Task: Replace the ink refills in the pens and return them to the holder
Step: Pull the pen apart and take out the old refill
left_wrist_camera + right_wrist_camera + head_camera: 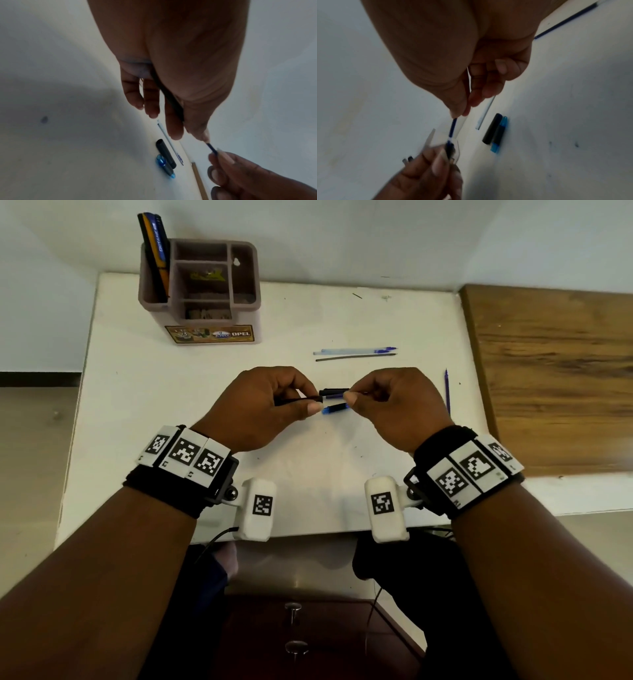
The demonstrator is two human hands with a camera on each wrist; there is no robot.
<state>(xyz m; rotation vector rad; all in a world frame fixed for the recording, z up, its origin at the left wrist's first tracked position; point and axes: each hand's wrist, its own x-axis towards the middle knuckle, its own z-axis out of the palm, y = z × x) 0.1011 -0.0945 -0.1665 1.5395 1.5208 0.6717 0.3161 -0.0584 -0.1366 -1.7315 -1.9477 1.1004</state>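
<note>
Over the middle of the white table, my left hand grips a thin black pen barrel held level. My right hand pinches a blue refill between thumb and forefinger, its end at the barrel's mouth. A black cap and a blue-tipped pen piece lie side by side on the table just under the hands. The pink-grey holder stands at the back left, with dark and orange pens in its left slot. The barrel's far end is hidden inside my left fist.
Behind the hands lie a clear refill with a blue tip and a grey one. To the right, a blue refill lies near the table's edge. A wooden surface adjoins on the right. A drawer unit sits below the front edge.
</note>
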